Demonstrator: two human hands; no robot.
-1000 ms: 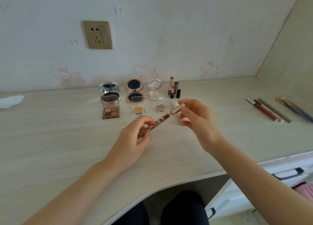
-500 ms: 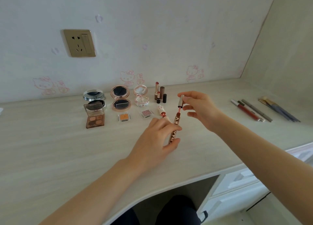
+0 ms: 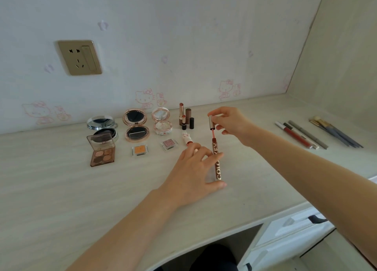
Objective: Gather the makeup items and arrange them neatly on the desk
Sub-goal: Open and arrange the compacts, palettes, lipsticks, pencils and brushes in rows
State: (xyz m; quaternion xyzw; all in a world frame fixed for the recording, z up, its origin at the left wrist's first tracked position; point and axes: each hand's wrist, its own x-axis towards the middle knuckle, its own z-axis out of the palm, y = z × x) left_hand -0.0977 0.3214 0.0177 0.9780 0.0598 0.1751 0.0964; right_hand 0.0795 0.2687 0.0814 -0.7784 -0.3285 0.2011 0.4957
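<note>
Left hand [image 3: 191, 168]: lip gloss tube [image 3: 217, 164] is gripped upright by the fingers.
Right hand [image 3: 228, 121]: cap [image 3: 211, 122] is pinched directly above, wand in line with the tube.

Desk [image 3: 61, 189], lower half of frame: pale wood-grain laminate, matt, smooth. Wall above: matt wallpaper with faint pink cartoon prints. Socket plate [image 3: 80, 57], upper left: brushed gold, metallic, satin sheen. Lip gloss tube [image 3: 217, 164], centre: glossy brown plastic with white lettering; its cap [image 3: 211, 122]: matt silver, metallic look. Silver compact [image 3: 100, 123], left of centre: mirror-bright chrome finish. Eyeshadow palette [image 3: 102, 150]: translucent brown plastic lid, glossy. Round compact [image 3: 135, 125]: rose-gold rim, shiny. Drawer fronts [image 3: 285, 236], lower right: smooth white, semi-gloss.
</note>
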